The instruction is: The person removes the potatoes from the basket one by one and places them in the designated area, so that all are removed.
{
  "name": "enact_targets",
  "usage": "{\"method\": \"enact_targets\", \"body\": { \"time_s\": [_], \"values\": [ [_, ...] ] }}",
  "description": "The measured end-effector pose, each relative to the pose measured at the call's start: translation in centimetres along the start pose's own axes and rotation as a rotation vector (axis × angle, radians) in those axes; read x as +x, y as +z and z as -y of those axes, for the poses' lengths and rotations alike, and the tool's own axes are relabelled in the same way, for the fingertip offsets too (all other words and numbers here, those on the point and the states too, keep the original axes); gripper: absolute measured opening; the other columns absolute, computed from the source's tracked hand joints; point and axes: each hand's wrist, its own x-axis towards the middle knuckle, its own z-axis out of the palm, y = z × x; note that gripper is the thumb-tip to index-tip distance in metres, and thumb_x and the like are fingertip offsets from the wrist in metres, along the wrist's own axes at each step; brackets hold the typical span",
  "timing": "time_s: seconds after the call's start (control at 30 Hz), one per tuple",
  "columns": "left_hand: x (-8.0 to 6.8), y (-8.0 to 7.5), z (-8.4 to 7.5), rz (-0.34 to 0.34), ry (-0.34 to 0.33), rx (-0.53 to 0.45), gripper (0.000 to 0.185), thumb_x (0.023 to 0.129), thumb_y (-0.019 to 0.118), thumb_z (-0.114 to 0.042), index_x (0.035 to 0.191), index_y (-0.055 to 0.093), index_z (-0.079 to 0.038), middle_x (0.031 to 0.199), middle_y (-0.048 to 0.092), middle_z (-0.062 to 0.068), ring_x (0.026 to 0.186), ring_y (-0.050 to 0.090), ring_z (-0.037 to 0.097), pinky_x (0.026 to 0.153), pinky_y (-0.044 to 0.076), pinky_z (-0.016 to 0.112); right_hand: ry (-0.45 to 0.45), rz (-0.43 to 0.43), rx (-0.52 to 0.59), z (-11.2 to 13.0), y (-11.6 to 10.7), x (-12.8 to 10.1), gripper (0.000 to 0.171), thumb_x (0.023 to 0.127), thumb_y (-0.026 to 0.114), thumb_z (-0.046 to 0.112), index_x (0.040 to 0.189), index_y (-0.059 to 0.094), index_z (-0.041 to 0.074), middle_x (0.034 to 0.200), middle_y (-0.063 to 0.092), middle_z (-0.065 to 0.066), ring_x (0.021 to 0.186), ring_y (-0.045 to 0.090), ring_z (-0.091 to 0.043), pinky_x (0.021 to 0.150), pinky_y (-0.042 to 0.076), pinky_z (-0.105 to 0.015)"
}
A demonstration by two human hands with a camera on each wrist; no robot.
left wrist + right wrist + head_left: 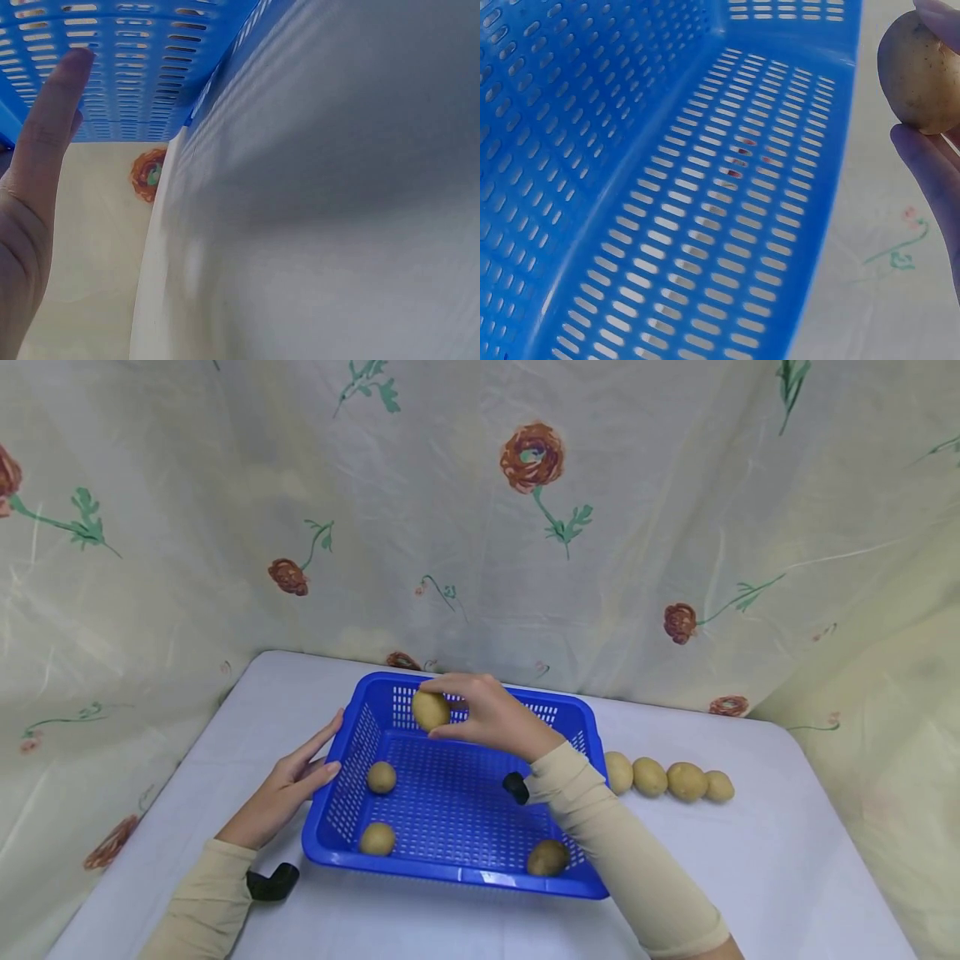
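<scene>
My right hand (495, 717) pinches a potato (431, 710) between thumb and fingertips, over the back left part of a blue plastic basket (457, 865). The right wrist view shows this potato (919, 75) at its right edge, beside the slotted basket wall (705, 217). At the basket's left side my left hand (281, 789) has its fingers stretched out along the outer wall and rim. In the left wrist view one straight finger (52, 112) lies against that wall. Inside the basket sit two potatoes on the left (382, 777) and one darker potato (548, 857) at the front right corner.
Right of the basket, several potatoes (686, 782) lie in a row on the white-covered table (757, 868), the nearest one partly hidden by the rim. A flower-printed curtain (465, 527) hangs behind the table and along both sides.
</scene>
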Motion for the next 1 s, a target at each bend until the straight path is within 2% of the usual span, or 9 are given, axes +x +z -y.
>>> {"method": "enact_targets", "body": {
  "time_s": [0.17,0.43,0.57,0.8,1.0],
  "values": [
    [0.1,0.0,0.0,-0.002,0.001,0.0,0.066,0.11,0.049,-0.031,0.167,0.015,-0.029,0.176,0.008,0.002,0.147,0.043,0.047,0.109,0.048,0.062,-0.005,-0.046,0.059,0.5,-1.0,-0.8,0.058,0.087,0.084,0.016,0.14,0.063,0.006,0.137,0.068,-0.011,0.121,0.068,-0.024,0.097,0.061,-0.034],
    [0.0,0.0,0.1,0.0,-0.001,-0.004,0.066,0.11,0.049,-0.03,0.167,0.015,-0.03,0.176,0.008,0.002,0.147,0.042,0.047,0.11,0.047,0.063,-0.003,-0.118,0.103,1.1,-2.6,-2.3,0.062,0.084,0.086,0.013,0.141,0.062,0.005,0.143,0.064,-0.012,0.13,0.064,-0.027,0.096,0.061,-0.031],
    [0.0,0.0,0.1,0.002,0.001,-0.007,0.066,0.11,0.049,-0.03,0.167,0.015,-0.029,0.176,0.007,0.002,0.148,0.041,0.047,0.112,0.044,0.064,-0.028,-0.14,0.113,1.2,-3.0,-2.9,0.062,0.083,0.086,0.011,0.141,0.063,0.004,0.143,0.064,-0.012,0.131,0.064,-0.027,0.096,0.06,-0.027],
    [0.0,0.0,0.1,0.002,0.006,-0.007,0.066,0.111,0.048,-0.029,0.167,0.015,-0.028,0.176,0.007,0.002,0.149,0.04,0.048,0.112,0.043,0.065,-0.018,-0.164,0.137,1.4,-3.4,-4.3,0.064,0.084,0.086,0.012,0.142,0.062,0.007,0.144,0.064,-0.011,0.129,0.065,-0.026,0.096,0.061,-0.035],
    [0.0,0.0,0.0,0.001,0.002,-0.005,0.066,0.111,0.048,-0.029,0.167,0.014,-0.029,0.176,0.007,0.002,0.148,0.04,0.047,0.111,0.045,0.065,-0.016,-0.221,0.147,1.6,-4.1,-5.3,0.063,0.082,0.088,0.011,0.14,0.064,0.008,0.142,0.065,-0.01,0.128,0.066,-0.026,0.093,0.062,-0.033]
  ]
}}
